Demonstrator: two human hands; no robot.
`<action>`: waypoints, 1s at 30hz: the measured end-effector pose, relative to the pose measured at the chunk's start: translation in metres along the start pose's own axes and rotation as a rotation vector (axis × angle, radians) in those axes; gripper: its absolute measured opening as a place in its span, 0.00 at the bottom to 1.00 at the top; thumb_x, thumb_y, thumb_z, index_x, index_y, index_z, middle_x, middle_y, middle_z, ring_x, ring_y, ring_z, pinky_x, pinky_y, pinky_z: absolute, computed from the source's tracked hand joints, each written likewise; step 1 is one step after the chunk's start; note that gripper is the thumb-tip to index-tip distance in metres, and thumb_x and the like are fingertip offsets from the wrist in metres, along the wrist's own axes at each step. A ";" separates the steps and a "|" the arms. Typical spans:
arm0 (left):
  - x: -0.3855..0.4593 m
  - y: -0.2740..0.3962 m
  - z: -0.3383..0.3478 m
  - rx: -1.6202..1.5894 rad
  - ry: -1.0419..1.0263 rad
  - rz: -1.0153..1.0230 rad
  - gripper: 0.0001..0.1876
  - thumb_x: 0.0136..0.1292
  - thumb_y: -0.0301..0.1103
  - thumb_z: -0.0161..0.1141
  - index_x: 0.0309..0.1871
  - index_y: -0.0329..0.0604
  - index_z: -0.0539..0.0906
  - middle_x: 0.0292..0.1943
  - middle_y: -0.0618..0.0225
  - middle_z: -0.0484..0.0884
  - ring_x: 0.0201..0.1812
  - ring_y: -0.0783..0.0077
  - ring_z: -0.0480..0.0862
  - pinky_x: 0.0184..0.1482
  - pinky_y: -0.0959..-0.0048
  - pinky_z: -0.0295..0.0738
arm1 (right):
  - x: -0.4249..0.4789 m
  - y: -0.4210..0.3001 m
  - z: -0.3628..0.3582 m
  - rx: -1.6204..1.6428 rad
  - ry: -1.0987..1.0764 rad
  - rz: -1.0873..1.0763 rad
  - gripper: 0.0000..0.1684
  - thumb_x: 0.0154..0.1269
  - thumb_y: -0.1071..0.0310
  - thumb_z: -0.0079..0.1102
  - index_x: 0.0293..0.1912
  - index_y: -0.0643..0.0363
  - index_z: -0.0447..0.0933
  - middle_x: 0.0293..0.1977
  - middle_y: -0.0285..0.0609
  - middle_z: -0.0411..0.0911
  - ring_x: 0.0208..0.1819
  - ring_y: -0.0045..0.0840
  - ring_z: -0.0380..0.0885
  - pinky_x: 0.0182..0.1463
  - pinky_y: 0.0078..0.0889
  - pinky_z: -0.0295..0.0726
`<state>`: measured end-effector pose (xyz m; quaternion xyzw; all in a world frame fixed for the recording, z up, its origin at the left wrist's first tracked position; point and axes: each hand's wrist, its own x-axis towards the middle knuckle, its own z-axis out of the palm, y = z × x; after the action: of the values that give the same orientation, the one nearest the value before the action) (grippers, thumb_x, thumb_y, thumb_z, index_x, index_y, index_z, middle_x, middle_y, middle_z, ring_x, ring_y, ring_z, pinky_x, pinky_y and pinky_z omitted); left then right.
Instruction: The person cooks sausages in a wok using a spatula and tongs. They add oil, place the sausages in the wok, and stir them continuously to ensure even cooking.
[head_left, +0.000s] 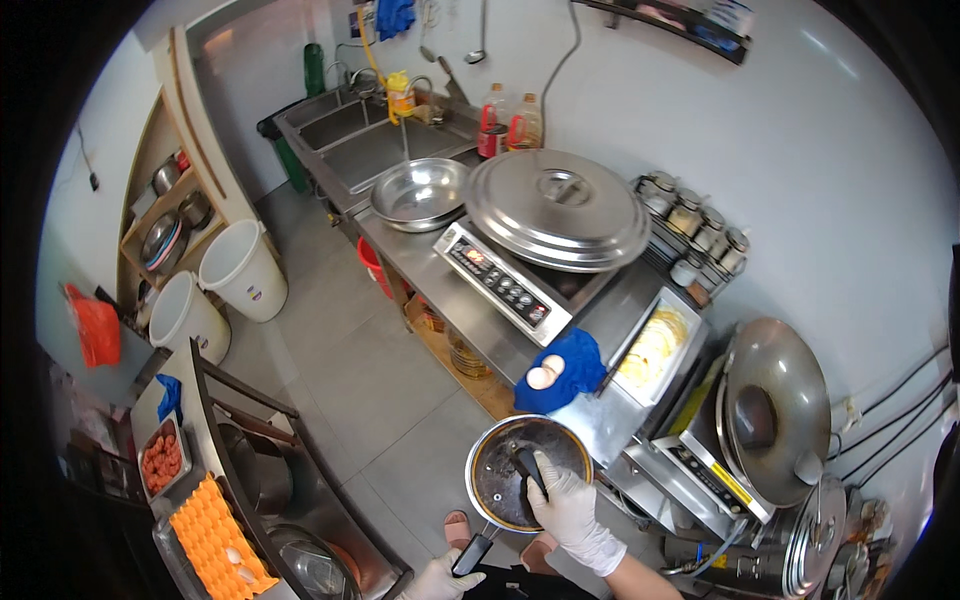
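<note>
A frying pan (475, 501) with a glass lid (510, 457) on it is held in front of me, above the floor. My left hand (442, 577), in a pale glove, grips the pan's black handle. The black knob of the lid is in the grasp of my right hand (562, 502), also gloved. Just beyond the pan, eggshells (546, 372) lie on a blue cloth (577, 375) at the counter's edge. To the right of the cloth stands a white tray (688, 330) of pale yellow slices. What is inside the pan cannot be told.
An induction cooker (502, 285) bears a large lidded steel pan (517, 202). A wok (780, 405) is on the right. At lower left, an orange egg tray (206, 532) and a tray of meat (163, 459) sit on another counter. White bins (244, 277) stand on the floor.
</note>
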<state>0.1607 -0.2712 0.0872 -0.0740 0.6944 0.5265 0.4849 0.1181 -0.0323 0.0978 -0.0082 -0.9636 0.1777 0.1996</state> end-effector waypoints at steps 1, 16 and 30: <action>0.000 0.000 -0.008 -0.002 0.017 -0.039 0.16 0.60 0.37 0.68 0.45 0.39 0.77 0.20 0.76 0.74 0.19 0.86 0.72 0.21 0.84 0.67 | 0.000 -0.004 0.019 0.047 -0.015 0.010 0.26 0.58 0.60 0.62 0.56 0.59 0.76 0.22 0.42 0.74 0.21 0.34 0.76 0.24 0.37 0.75; 0.282 -0.181 -0.061 0.143 0.221 0.231 0.16 0.58 0.39 0.65 0.41 0.35 0.78 0.20 0.64 0.77 0.20 0.67 0.77 0.26 0.68 0.73 | -0.065 0.048 0.193 0.153 -0.471 0.384 0.25 0.65 0.58 0.59 0.58 0.61 0.72 0.37 0.48 0.79 0.33 0.37 0.81 0.35 0.35 0.80; 0.645 -0.195 -0.037 0.280 0.153 0.237 0.17 0.56 0.41 0.63 0.44 0.39 0.80 0.32 0.50 0.84 0.34 0.54 0.85 0.40 0.60 0.79 | -0.227 0.215 0.258 0.099 -0.573 0.680 0.15 0.63 0.68 0.61 0.49 0.60 0.79 0.38 0.53 0.81 0.37 0.42 0.81 0.42 0.36 0.80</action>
<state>-0.0761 -0.1226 -0.5272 0.0367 0.7995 0.4711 0.3708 0.2153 0.0615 -0.2847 -0.2654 -0.9128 0.2743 -0.1453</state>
